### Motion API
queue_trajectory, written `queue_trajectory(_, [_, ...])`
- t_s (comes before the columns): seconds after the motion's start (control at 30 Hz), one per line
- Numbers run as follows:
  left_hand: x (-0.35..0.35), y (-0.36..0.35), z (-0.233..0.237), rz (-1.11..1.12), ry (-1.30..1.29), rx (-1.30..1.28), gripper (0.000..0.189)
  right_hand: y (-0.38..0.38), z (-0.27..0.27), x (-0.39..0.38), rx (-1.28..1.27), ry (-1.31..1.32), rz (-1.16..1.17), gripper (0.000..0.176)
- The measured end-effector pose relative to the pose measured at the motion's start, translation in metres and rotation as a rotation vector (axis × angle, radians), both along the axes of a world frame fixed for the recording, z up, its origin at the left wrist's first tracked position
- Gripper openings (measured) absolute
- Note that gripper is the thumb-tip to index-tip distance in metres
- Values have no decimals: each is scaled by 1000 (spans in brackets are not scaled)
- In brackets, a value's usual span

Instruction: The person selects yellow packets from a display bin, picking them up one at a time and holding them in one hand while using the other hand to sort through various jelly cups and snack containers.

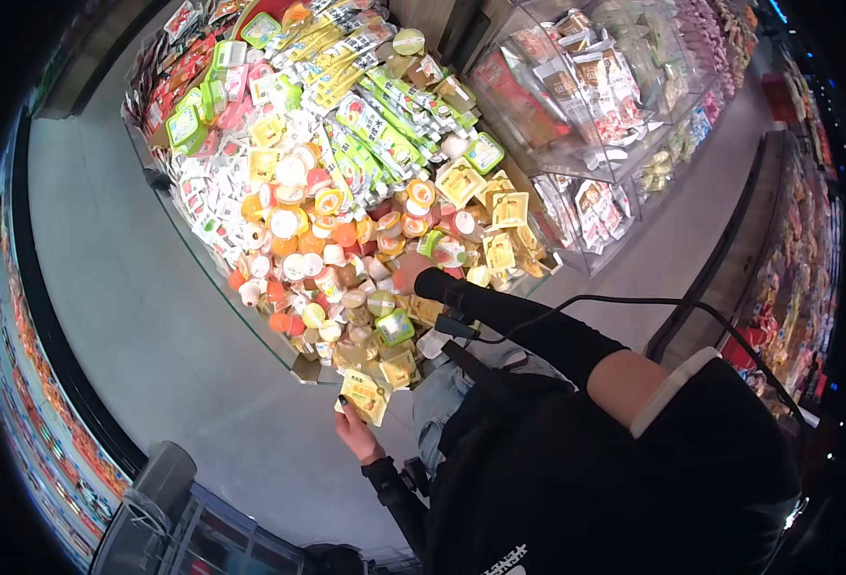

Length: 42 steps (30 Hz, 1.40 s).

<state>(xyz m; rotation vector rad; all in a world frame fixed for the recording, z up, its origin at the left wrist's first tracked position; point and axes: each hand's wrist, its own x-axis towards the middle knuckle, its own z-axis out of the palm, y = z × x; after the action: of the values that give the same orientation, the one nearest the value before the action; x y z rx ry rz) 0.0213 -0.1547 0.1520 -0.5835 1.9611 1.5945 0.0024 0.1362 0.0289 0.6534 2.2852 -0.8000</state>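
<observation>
My left hand (356,436), at the lower left outside the bin, grips a yellow square jelly cup (365,396) with a printed lid. Reaching into the pile, my right hand (411,272) is among round jelly cups; its fingers are largely hidden, and whether they hold anything cannot be seen. Around it are orange and white round jelly cups (289,222) and a green-rimmed cup (395,327). More yellow square cups (510,210) lie to its upper right. Green pouches (373,132) with white spouts are piled farther back.
The low clear wall (267,343) of the display bin runs along its near left edge. Clear acrylic boxes (591,115) with packets stand at the right. A black cable (634,299) trails from my right wrist. Stocked shelves (34,422) line the left side.
</observation>
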Motion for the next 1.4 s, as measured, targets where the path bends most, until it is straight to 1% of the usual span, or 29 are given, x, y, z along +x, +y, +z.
queue_trajectory(0.03, [0,0,0,-11,-11,0,28,-4,1,-11,-161,-30,-108,43])
queue_trajectory(0.07, [-1,0,-1,-24,-24,0,28,-16,5,-12,-318,235,-347,44])
queue_trajectory(0.1, [-1,2,-1,-28,-24,3,28,-26,12,-18,-662,431,-572,46])
queue_trajectory(0.13, [-1,4,-1,-32,-25,-4,28,-35,19,-27,-817,515,-703,44])
queue_trajectory(0.17, [0,4,-1,-37,-27,-14,28,-32,26,-28,-818,513,-705,44])
queue_trajectory(0.23, [0,6,1,-48,-16,-21,28,-19,33,-26,-391,514,-468,42])
queue_trajectory(0.27, [-1,7,2,-55,-5,-24,29,-17,3,-19,-174,624,-368,34])
queue_trajectory(0.3, [-1,7,1,-55,-4,-25,29,-9,-3,-13,-18,487,-346,32])
queue_trajectory(0.33, [-1,6,1,-59,-4,-32,29,0,-10,-8,199,275,-208,33])
queue_trajectory(0.37, [-1,5,0,-61,-4,-39,29,12,-16,2,221,46,-83,39])
queue_trajectory(0.4, [0,2,-2,-56,-3,-42,29,21,-14,17,254,18,52,40])
queue_trajectory(0.43, [0,-1,-4,-76,-6,-46,28,25,-33,28,319,-34,164,42])
queue_trajectory(0.47, [0,-4,-5,-96,-10,-50,28,27,-59,43,365,43,200,44])
queue_trajectory(0.5, [-1,-4,-5,-92,-11,-54,28,29,-58,47,444,84,297,48])
queue_trajectory(0.57, [0,-3,-4,-79,-15,-58,28,35,-59,45,349,36,305,34])
queue_trajectory(0.6, [1,-3,-4,-74,-14,-63,28,38,-59,41,344,38,310,34])
queue_trajectory(0.67, [0,-2,-3,-87,-18,-79,29,42,-56,33,297,-111,398,33])
queue_trajectory(0.7, [0,0,-3,-88,-16,-79,29,42,-61,35,297,-109,397,33])
queue_trajectory(0.77, [-1,1,-1,-73,-25,-73,29,45,-69,43,394,-54,552,41])
queue_trajectory(0.9, [-1,1,1,-75,-22,-85,29,60,-82,57,256,9,609,36])
queue_trajectory(0.93, [-1,2,1,-75,-18,-79,29,66,-83,56,222,13,712,33])
queue_trajectory(0.97, [-2,2,0,-76,-14,-72,29,67,-82,61,224,12,711,33])
queue_trajectory(1.03, [-2,-2,-5,-101,-2,-72,28,68,-62,74,410,132,965,43])
queue_trajectory(1.07, [-1,-4,-7,-124,10,-73,28,68,-66,83,474,243,955,46])
queue_trajectory(1.23, [-1,3,-4,-75,-4,-44,28,75,-63,90,475,336,905,52])
queue_trajectory(1.3, [0,2,-4,-76,-5,-43,27,75,-55,90,382,312,738,68])
queue_trajectory(1.33, [0,1,-5,-85,-5,-56,27,72,-45,88,381,256,679,91])
queue_trajectory(1.37, [-1,0,-6,-93,-5,-66,27,69,-35,86,381,255,676,91])
queue_trajectory(1.4, [-1,1,-7,-96,-4,-65,27,65,-13,81,261,244,504,97])
